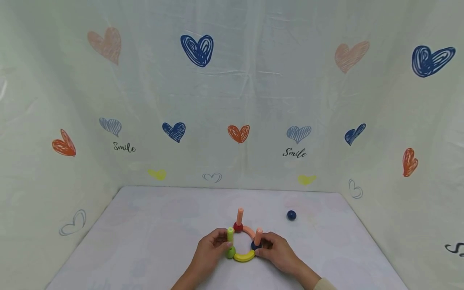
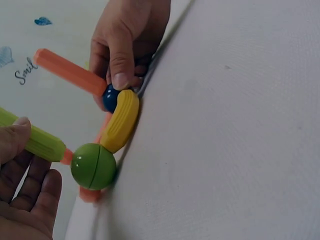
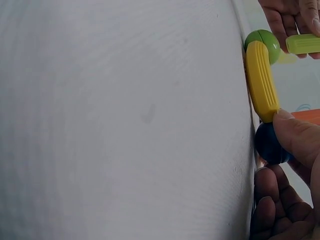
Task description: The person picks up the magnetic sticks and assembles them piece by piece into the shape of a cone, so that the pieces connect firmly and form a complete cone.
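Observation:
Toy rods and balls form a ring on the table. Between thumb and fingers, my left hand (image 1: 208,250) pinches a light green straight rod (image 2: 44,142) that stands on a green ball (image 2: 93,167). My right hand (image 1: 278,253) grips a dark blue ball (image 2: 111,97), its thumb by the end of a yellow curved rod (image 3: 262,80). That yellow rod joins the green and blue balls along the near side. From the blue ball rises an orange straight rod (image 1: 258,236). Another orange rod (image 1: 240,216) stands on a red ball (image 1: 238,227) at the back.
A loose dark blue ball (image 1: 291,215) lies on the white table (image 1: 152,241), behind and right of the ring. An orange curved rod (image 1: 249,231) runs along the ring's far right. A white curtain (image 1: 253,88) printed with hearts encloses the back and sides.

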The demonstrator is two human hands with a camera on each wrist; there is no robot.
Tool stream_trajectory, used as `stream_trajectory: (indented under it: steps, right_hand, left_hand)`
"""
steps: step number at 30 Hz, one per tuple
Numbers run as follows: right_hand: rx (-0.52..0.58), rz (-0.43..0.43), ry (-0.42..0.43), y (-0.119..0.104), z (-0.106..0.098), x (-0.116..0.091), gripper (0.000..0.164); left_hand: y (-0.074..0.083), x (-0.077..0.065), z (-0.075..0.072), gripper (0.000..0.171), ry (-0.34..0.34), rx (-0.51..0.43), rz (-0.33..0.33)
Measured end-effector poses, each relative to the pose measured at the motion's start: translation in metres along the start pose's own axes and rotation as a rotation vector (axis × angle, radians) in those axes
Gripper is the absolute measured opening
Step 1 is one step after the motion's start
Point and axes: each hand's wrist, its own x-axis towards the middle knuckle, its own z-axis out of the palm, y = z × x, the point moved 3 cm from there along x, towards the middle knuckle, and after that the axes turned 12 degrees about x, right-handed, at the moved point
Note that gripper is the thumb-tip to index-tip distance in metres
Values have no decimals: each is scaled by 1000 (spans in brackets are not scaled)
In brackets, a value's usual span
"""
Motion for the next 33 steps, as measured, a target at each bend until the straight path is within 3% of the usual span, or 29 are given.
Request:
stream_trajectory:
  steps: [5,14,21,29,31,33]
  right_hand:
    - [17,-14,6,2,1,0,33]
    - [28,7,27,0,1,-2,39]
    - [14,3,19,-2,5,-2,42]
    - [92,-27,-93,-3,-11,-3,40]
    - [101,-15,-45,-2,-19,-1,36]
    - [99,15,72,-1,-29,3,31]
  left_hand:
    - [-5,0,5,29,-13,40,-17]
    - [-17,1,7,37,-40,273,-6]
    - [-19,1,7,31,-35,315,4]
    - [-21,0,7,30,-32,325,13]
    - [-20,0,7,31,-33,324,13]
    - [-20,0,8,31,-33,326,6]
